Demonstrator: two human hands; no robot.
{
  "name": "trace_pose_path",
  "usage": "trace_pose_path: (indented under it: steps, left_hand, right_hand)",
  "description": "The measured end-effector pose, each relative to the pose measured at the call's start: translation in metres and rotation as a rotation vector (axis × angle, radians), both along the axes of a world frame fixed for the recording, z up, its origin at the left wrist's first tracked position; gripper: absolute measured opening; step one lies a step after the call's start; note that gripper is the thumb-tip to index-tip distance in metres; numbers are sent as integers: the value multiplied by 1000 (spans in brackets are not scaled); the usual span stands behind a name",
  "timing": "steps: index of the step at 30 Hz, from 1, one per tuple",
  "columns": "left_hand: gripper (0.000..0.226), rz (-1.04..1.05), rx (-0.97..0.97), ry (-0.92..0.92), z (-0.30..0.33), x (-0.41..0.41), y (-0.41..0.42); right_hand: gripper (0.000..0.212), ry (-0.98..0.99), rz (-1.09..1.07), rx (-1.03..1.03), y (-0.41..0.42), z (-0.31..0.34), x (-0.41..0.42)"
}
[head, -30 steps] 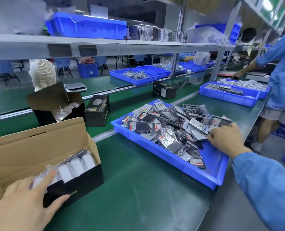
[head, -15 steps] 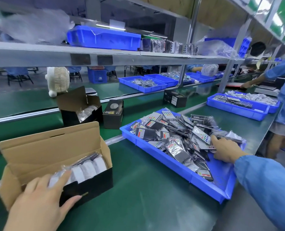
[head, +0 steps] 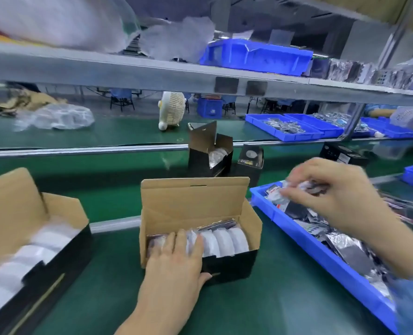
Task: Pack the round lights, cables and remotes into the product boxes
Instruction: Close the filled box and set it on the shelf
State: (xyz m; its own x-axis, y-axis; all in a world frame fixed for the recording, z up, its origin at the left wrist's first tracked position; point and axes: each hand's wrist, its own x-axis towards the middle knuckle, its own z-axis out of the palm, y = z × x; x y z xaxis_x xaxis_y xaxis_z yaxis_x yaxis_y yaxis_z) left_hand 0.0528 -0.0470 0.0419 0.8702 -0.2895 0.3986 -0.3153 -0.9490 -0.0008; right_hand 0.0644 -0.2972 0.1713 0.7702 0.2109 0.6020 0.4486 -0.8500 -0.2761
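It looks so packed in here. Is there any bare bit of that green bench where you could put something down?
Yes. Bare green mat lies in front of the open box, bordered by the blue tray on the right. Another bare strip sits between that box and the left box. The tray itself is heaped with bagged remotes.

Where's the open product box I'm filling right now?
In the head view, the open black-and-brown cardboard product box sits centre on the green belt, under the left hand, just left of the blue plastic tray.
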Motion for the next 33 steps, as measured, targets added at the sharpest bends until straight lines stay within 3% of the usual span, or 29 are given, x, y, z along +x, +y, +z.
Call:
trace_pose_path:
  steps: [2, 6, 8, 11, 13, 15, 17, 19, 22, 24, 26, 29, 30, 31, 33]
  left_hand:
    - [76, -14, 10, -35, -2, 0, 1]
    - [71, 5, 28, -88, -13, -4, 1]
    - [57, 36, 44, -61, -14, -8, -1]
    - [10, 33, 95, -84, -12, -15, -3]
    - [22, -13, 70, -145, -16, -18, -5]
    - [32, -93, -14, -245, -16, -30, -2]
    - [40, -203, -128, -324, -18, -42, 9]
    - [53, -227, -325, -373, -8, -39, 32]
    - [58, -18, -751, -484, 5, -26, 68]
    - [32, 61, -1235, -235, 4, -18, 82]
    - [15, 49, -1594, 197, 4, -6, 90]
    - [50, -141, -1602, 572, 7, 22, 90]
    - [53, -213, -1557, 647, 8, 29, 85]
    - [51, -267, -1516, 685, 7, 35, 78]
    - [46, -291, -1472, 670, -3, 42, 69]
  right_hand:
    - [19, 136, 272, 179, 71, -13, 16]
    - [20, 302, 367, -12, 137, -52, 48]
    - [21, 275, 445, -59, 146, -65, 55]
    - [20, 213, 463, -286, 165, -77, 57]
    - [17, 191, 465, -401, 175, -78, 57]
    - [22, 259, 518, -351, 172, -74, 56]
    - [28, 372, 577, -238, 160, -74, 54]
    - [25, 344, 626, -175, 151, -79, 46]
    - [22, 271, 698, -268, 150, -94, 31]
    - [29, 349, 702, -341, 144, -92, 25]
    - [32, 360, 651, -138, 124, -79, 22]
    - [30, -3, 284, 460, 62, -64, 29]
    - [37, 40, 184, 581, 44, -65, 32]
    - [46, 214, 182, 695, 36, -70, 34]
    - [58, 712, 310, 978, 32, -91, 41]
